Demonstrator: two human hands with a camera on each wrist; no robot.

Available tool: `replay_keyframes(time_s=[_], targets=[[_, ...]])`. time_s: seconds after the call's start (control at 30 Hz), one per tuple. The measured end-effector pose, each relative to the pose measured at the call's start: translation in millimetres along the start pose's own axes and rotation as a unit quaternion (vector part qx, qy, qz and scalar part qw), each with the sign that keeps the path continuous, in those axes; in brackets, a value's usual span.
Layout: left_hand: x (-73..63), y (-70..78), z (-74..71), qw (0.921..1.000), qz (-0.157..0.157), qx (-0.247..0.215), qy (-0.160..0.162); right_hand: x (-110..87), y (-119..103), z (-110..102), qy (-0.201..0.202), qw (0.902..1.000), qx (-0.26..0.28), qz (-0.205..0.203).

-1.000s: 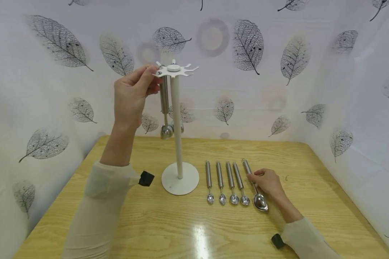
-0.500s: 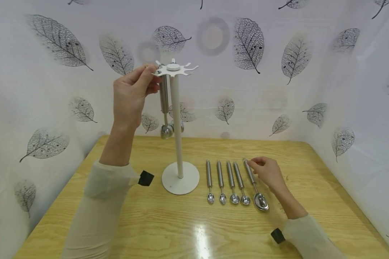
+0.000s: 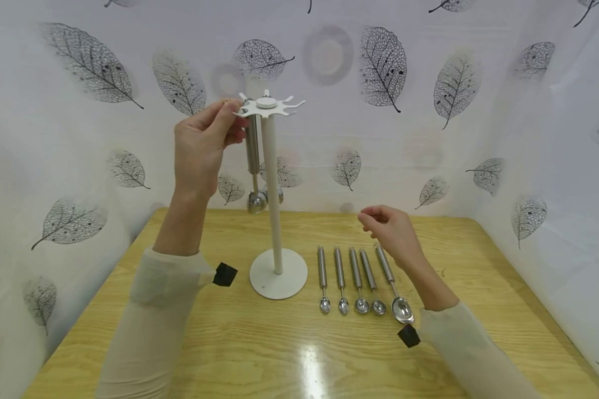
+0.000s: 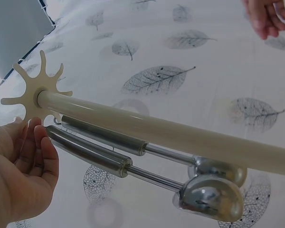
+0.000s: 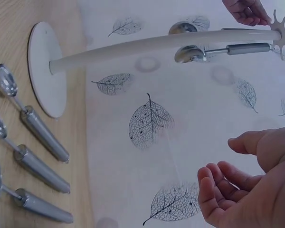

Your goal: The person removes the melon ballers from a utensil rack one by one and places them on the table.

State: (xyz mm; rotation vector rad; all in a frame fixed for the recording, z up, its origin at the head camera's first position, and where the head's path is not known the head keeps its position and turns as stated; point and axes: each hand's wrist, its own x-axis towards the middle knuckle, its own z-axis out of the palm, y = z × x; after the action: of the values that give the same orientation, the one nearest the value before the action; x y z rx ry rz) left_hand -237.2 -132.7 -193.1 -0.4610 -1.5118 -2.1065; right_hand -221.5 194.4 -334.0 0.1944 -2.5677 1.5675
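A white stand (image 3: pixel 272 183) rises from a round base, with a star of hooks (image 3: pixel 267 105) on top. My left hand (image 3: pixel 199 147) is raised at the left of the hooks and pinches the top end of a steel scoop (image 4: pixel 92 152), whose round bowl hangs downward. Right beside it hangs a second steel scoop (image 4: pixel 104 133), partly behind the pole in the left wrist view. My right hand (image 3: pixel 391 235) is in the air at the right, fingers loosely bent, holding nothing. Below it lies a large scoop (image 3: pixel 389 271) on the table.
Several smaller steel scoops (image 3: pixel 355 271) lie in a row between the stand's base (image 3: pixel 289 282) and the large scoop, handles pointing away. The wooden table (image 3: pixel 239 343) ends at a leaf-patterned cloth (image 3: pixel 299 27) behind and at the sides.
My right hand has left the large scoop on the table and moved up and to the left. My left hand stays at the hooks with its scoop.
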Motion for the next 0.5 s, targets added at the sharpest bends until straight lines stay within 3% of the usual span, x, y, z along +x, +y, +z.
replay_keyframes(time_s=[0.2,0.5], targets=[[-0.1,1.0,0.0,1.0000,0.002,0.007,-0.005,13.5,-29.5,13.5,-0.018,0.9974,0.046,-0.052],[-0.6,3.5,-0.3,0.9999,-0.011,0.009,-0.002,31.5,-60.7,31.0,-0.041,0.9915,0.063,-0.106]])
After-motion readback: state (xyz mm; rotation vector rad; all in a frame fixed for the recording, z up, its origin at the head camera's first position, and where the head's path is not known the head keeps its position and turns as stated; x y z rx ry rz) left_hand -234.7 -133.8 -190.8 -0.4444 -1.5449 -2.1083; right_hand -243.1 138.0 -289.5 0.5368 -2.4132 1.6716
